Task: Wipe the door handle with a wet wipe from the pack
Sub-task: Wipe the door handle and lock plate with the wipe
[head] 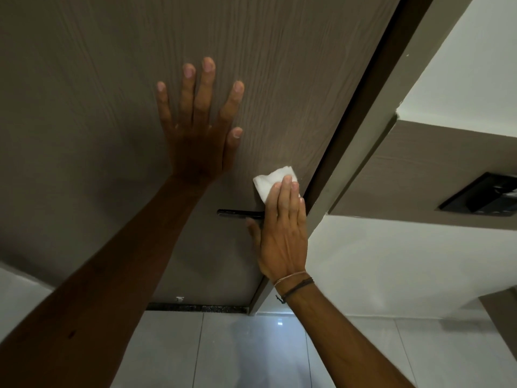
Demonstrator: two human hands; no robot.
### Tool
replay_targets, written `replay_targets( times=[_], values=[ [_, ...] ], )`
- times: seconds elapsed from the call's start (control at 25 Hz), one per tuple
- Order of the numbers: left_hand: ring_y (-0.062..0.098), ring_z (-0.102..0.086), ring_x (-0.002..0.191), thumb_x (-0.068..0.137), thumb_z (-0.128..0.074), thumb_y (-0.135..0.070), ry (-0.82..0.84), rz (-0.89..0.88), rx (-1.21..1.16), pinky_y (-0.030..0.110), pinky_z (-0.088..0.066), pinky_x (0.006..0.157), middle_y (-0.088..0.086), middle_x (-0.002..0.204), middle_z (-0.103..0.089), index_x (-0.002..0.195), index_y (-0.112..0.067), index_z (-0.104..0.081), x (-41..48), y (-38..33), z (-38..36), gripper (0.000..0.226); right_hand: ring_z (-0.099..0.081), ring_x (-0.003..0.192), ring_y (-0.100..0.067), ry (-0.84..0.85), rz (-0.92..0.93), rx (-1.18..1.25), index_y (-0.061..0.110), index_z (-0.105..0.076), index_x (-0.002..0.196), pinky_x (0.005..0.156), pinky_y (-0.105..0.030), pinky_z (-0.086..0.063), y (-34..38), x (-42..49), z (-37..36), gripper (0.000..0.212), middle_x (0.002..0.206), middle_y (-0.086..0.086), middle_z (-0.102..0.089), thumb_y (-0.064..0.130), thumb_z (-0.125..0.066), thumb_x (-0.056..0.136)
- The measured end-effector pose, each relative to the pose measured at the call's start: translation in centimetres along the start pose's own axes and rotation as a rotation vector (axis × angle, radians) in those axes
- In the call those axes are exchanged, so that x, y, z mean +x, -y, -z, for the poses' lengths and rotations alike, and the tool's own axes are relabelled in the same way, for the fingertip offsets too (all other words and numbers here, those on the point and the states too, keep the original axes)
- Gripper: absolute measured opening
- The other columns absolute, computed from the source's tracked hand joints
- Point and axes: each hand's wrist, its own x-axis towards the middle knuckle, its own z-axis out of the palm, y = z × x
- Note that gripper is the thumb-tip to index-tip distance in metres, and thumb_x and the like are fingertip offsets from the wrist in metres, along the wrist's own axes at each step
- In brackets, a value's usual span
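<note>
Brown wood-grain door (pixel 98 107) filled the upper left and centre of the frame. Its edge ran on a diagonal from top right down to lower centre, against a darker frame strip (pixel 361 102). White wall (pixel 391 261) lay to the right; pale glossy floor tiles (pixel 237 351) ran along the bottom.

Left hand (pixel 198 130) lay flat on the door above centre, fingers spread wide, palm against the panel, holding nothing.

Right hand (pixel 282 228) lay flat near the door's edge at centre right, fingers close together and extended, pressing a folded white wet wipe (pixel 272 179) against the door. The wipe showed above and left of the fingertips. Thin cord bracelets (pixel 293 284) circled the right wrist.

Black door handle (pixel 240 213), a slim horizontal lever, sat at centre frame. Its right end was hidden behind the right hand, so whether the wipe touched it could not be told. The thumb sat just below the lever.
</note>
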Motion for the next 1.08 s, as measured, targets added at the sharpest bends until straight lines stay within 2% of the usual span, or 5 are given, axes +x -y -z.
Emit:
replay_targets(
  times=[0.28, 0.44, 0.64, 0.92, 1.08],
  values=[
    [0.036, -0.021, 0.157, 0.105, -0.026, -0.048, 0.005, 0.000, -0.008, 0.060, -0.008, 0.132, 0.017, 0.166, -0.031, 0.169, -0.032, -0.019, 0.2, -0.2, 0.4, 0.067, -0.001, 0.155, -0.027, 0.002, 0.057, 0.011, 0.008, -0.017, 0.158, 0.126, -0.043, -0.006, -0.1, 0.4, 0.1, 0.087, 0.168, -0.012, -0.011, 0.062, -0.045, 0.095],
    [0.034, -0.019, 0.158, 0.104, -0.026, -0.049, 0.007, -0.005, -0.011, 0.058, -0.003, 0.133, 0.016, 0.166, -0.028, 0.168, -0.033, -0.017, 0.3, -0.1, 0.4, 0.067, -0.003, 0.155, -0.025, -0.048, -0.128, 0.122, 0.010, -0.017, 0.158, 0.126, -0.043, -0.013, 0.2, 0.1, 0.0, 0.090, 0.168, -0.011, -0.009, 0.067, -0.042, 0.094],
    [0.036, -0.022, 0.157, 0.104, -0.025, -0.049, 0.019, 0.002, -0.024, 0.065, -0.018, 0.128, 0.016, 0.166, -0.029, 0.168, -0.031, -0.022, 0.3, -0.2, 0.5, 0.066, -0.001, 0.155, -0.028, 0.055, 0.112, -0.008, 0.008, -0.012, 0.159, 0.125, -0.043, -0.010, -2.3, -1.5, 0.2, 0.086, 0.168, -0.012, -0.007, 0.061, -0.041, 0.097],
    [0.038, -0.028, 0.154, 0.104, -0.022, -0.050, 0.015, 0.004, -0.014, 0.067, -0.025, 0.124, 0.017, 0.164, -0.031, 0.163, -0.029, -0.031, 0.5, -0.4, 0.5, 0.063, -0.058, 0.126, -0.042, 0.139, 0.320, -0.106, -0.001, -0.052, 0.142, 0.097, -0.053, -0.054, -4.6, -2.7, 3.9, 0.076, 0.145, -0.025, -0.052, 0.013, -0.085, 0.075],
    [0.036, -0.022, 0.156, 0.104, -0.023, -0.051, 0.011, 0.005, 0.010, 0.058, -0.006, 0.133, 0.016, 0.165, -0.029, 0.168, -0.031, -0.019, 0.4, -0.3, 0.4, 0.067, -0.073, 0.091, -0.037, 0.149, 0.511, -0.217, 0.002, -0.069, 0.123, 0.070, -0.043, -0.063, -5.5, 0.1, 6.6, 0.074, 0.124, -0.023, -0.069, 0.002, -0.094, 0.054]
  ],
)
